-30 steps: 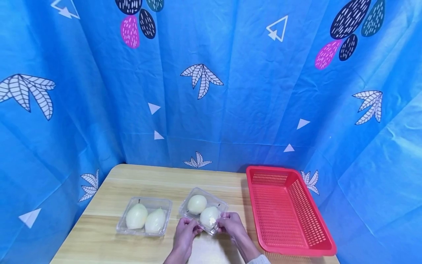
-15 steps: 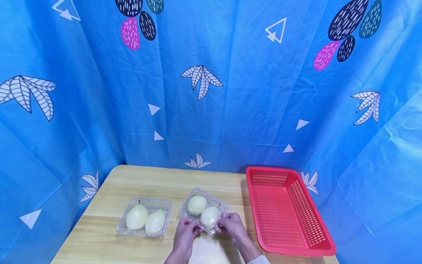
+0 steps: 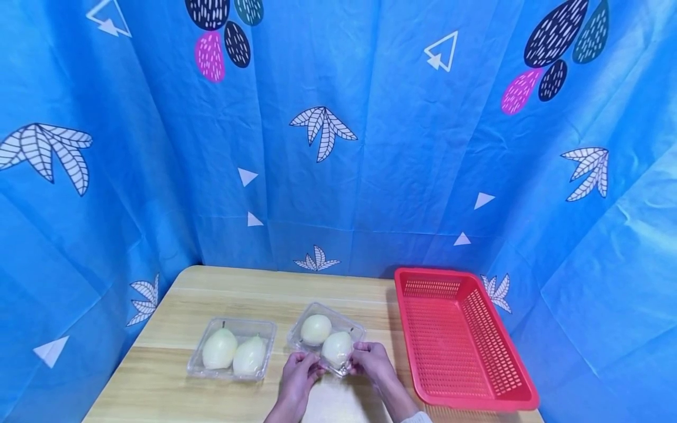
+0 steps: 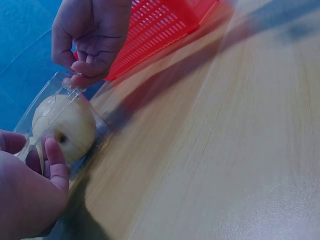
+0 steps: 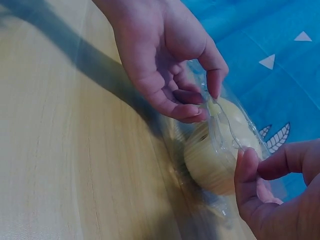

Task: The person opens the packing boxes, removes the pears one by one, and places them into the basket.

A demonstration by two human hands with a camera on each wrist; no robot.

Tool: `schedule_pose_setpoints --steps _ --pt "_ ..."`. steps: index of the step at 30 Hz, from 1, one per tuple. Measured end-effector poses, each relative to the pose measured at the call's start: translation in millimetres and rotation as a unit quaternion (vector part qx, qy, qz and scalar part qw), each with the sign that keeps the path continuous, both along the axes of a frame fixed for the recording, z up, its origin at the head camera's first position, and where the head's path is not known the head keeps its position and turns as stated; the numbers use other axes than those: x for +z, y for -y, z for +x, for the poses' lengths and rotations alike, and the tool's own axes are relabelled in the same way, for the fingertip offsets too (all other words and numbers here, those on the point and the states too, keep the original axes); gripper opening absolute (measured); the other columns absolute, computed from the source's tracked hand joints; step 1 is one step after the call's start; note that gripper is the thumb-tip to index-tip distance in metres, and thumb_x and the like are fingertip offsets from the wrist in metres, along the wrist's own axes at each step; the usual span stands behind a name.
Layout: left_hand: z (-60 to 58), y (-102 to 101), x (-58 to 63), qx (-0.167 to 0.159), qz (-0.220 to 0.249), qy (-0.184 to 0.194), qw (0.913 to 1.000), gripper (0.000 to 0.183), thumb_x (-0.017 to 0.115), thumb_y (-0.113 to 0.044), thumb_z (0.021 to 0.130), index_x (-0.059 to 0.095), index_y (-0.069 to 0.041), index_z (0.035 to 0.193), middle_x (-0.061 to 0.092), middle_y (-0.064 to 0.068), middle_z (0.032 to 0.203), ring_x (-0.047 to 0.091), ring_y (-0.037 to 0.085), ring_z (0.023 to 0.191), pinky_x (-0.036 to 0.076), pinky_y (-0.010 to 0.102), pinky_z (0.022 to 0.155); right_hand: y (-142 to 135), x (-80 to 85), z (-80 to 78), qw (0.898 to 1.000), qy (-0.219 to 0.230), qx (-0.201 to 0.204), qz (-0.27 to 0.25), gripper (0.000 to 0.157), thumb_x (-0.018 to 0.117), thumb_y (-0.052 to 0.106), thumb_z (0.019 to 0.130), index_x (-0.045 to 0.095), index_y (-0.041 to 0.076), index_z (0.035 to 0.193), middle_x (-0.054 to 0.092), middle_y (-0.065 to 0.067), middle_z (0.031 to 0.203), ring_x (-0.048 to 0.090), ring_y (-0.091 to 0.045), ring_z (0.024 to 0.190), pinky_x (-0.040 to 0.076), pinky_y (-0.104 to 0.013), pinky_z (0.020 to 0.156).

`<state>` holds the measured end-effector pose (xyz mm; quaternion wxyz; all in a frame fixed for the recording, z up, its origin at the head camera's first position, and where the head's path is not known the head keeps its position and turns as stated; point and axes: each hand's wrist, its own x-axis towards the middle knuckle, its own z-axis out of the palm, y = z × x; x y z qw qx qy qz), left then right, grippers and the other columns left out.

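Observation:
A clear plastic clamshell box [image 3: 342, 319] stands turned at an angle on the table, holding two pale pears, a rear pear [image 3: 316, 330] and a front pear [image 3: 337, 348]. My left hand [image 3: 296, 380] pinches the box's near left rim between thumb and fingers. At the near right rim, my right hand [image 3: 373, 362] pinches the thin plastic edge. Close up in the right wrist view, both thumbs and fingertips are on the clear edge [image 5: 225, 120], in front of a pear [image 5: 210, 160]. The box's far side is hidden in the left wrist view.
To the left stands a second clear box [image 3: 257, 325] with two more pears [image 3: 220, 348]. A red plastic basket [image 3: 449, 335] with slotted walls occupies the table's right side. A blue patterned curtain [image 3: 402, 176] surrounds the wooden table [image 3: 349, 288] at the back and sides.
Both hands keep their pinch on the box, and the pears stay in place. The whole scene sits very slightly lower in the head view.

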<state>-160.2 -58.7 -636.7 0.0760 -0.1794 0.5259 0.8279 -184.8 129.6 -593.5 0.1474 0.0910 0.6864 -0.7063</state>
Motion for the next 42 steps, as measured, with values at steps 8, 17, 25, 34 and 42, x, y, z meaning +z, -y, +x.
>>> schedule_pose_setpoints --steps 8,17,25,34,42 --pt "2.7 0.5 0.3 -0.004 0.013 -0.009 0.9999 0.027 0.065 -0.010 0.096 0.043 -0.005 0.110 0.063 0.005 0.101 0.067 0.017 0.092 0.061 0.029 0.088 -1.0 1.3 0.7 1.000 -0.006 0.000 -0.003 0.050 0.060 -0.009 0.085 0.047 -0.025 0.130 0.068 -0.010 0.082 0.060 -0.008 0.058 0.055 -0.018 0.055" --pt "7.4 4.5 2.2 -0.006 0.018 -0.021 0.9996 0.038 0.064 -0.014 0.099 0.040 0.000 0.125 0.067 0.005 0.102 0.069 0.017 0.093 0.061 0.029 0.090 -2.0 3.2 2.5 1.000 -0.007 0.005 -0.016 0.057 0.061 -0.011 0.083 0.042 -0.027 0.134 0.069 -0.011 0.083 0.062 -0.009 0.061 0.055 -0.018 0.057" --pt "11.1 8.3 -1.8 -0.019 0.040 -0.036 0.9983 0.040 0.056 -0.012 0.101 0.035 0.002 0.132 0.061 0.005 0.107 0.068 0.017 0.099 0.059 0.030 0.094 -0.1 7.2 5.3 1.000 -0.009 -0.003 -0.026 0.063 0.063 -0.008 0.087 0.035 -0.029 0.139 0.069 -0.012 0.083 0.064 -0.010 0.063 0.058 -0.021 0.061" --pt "9.5 10.1 -0.6 0.010 0.033 -0.020 0.9992 0.040 0.060 -0.016 0.101 0.042 0.002 0.133 0.060 0.007 0.115 0.067 0.020 0.106 0.058 0.030 0.099 2.3 7.3 6.9 0.999 -0.021 -0.015 -0.041 0.057 0.060 -0.009 0.085 0.039 -0.029 0.134 0.065 -0.006 0.076 0.062 -0.010 0.063 0.056 -0.021 0.059" --pt "4.4 12.4 1.0 0.030 0.035 -0.008 0.9989 0.038 0.060 -0.020 0.103 0.044 0.002 0.130 0.062 0.006 0.109 0.069 0.020 0.101 0.060 0.029 0.092 4.3 4.9 5.7 0.998 -0.019 -0.035 -0.038 0.071 0.060 -0.010 0.083 0.024 -0.030 0.141 0.069 -0.013 0.082 0.064 -0.011 0.063 0.057 -0.021 0.060"
